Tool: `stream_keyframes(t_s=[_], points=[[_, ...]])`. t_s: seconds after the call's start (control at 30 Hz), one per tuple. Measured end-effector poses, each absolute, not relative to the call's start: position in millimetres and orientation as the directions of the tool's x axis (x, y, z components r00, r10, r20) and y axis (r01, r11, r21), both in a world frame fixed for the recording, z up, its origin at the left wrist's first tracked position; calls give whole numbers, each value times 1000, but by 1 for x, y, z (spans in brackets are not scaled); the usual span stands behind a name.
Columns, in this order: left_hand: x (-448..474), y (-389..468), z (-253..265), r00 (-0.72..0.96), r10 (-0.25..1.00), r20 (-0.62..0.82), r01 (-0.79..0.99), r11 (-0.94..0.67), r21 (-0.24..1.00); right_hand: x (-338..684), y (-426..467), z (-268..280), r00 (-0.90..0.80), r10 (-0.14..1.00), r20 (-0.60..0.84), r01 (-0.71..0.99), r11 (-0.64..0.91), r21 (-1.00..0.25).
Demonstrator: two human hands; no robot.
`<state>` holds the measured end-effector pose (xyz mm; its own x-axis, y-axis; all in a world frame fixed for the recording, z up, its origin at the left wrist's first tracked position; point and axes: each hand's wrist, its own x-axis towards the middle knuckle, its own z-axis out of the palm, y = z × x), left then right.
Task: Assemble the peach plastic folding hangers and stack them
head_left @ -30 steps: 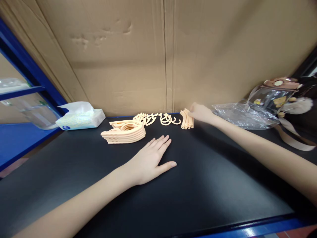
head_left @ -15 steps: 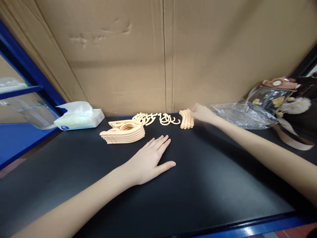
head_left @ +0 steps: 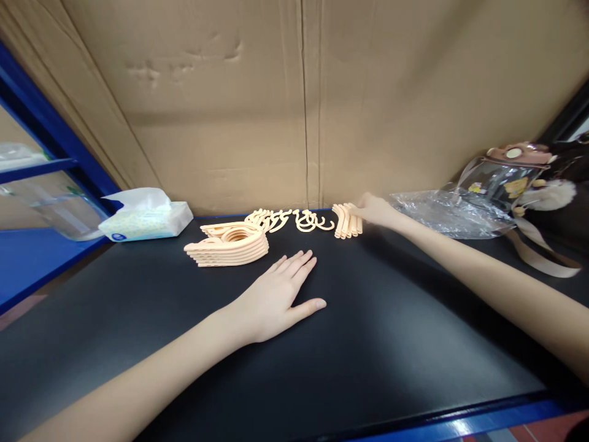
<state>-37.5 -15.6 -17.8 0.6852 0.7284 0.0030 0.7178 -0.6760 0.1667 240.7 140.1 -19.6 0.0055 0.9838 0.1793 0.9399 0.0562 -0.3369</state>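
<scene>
Ok so your left hand (head_left: 280, 296) is flat on the black table (head_left: 391, 344), fingers stretched, thumb spread, nothing in it, on your side of the loose peach hooks (head_left: 307, 229). Your right hand (head_left: 376, 210) is curled at the row of short peach pieces (head_left: 344, 222), just right of those hooks. Can't tell if you're gripping or just touching. Stacked peach frames (head_left: 234, 252) sit left of the hooks, tissue box (head_left: 151, 221) further left.
</scene>
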Motion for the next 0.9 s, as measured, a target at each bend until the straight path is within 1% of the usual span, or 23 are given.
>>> stream_keyframes(t_s=[0.2, 0.33, 0.43, 0.53, 0.57, 0.63, 0.7, 0.73, 0.83, 0.9], points=[[-37, -16, -17, 681, 732, -9, 722, -670, 173, 240, 136, -17, 13, 981, 193, 936, 56, -348], [-38, -15, -19, 691, 722, 28, 707, -683, 183, 242, 130, 2, 19, 980, 199, 927, 57, -371], [-39, -15, -20, 692, 721, 35, 704, -684, 190, 241, 117, 20, -26, 979, 204, 916, 105, -387], [-39, -15, -22, 681, 732, 28, 711, -670, 212, 233, 90, 30, -156, 967, 203, 904, 223, -365], [-38, -16, -22, 669, 742, 28, 719, -657, 227, 229, 78, 30, -275, 944, 180, 897, 320, -306], [-37, -17, -23, 632, 774, 49, 738, -619, 270, 219, 54, 27, -435, 889, 143, 859, 457, -229], [-36, -18, -23, 590, 801, 105, 742, -589, 321, 208, 31, 20, -536, 832, 145, 825, 552, -118], [-35, -18, -23, 572, 808, 142, 736, -581, 347, 203, 22, 17, -582, 803, 127, 800, 594, -90], [-34, -17, -21, 543, 805, 237, 697, -590, 407, 192, 2, 6, -687, 713, 145, 709, 700, -81], [-34, -15, -20, 544, 791, 279, 675, -610, 415, 187, -4, 0, -734, 659, 165, 659, 749, -61]])
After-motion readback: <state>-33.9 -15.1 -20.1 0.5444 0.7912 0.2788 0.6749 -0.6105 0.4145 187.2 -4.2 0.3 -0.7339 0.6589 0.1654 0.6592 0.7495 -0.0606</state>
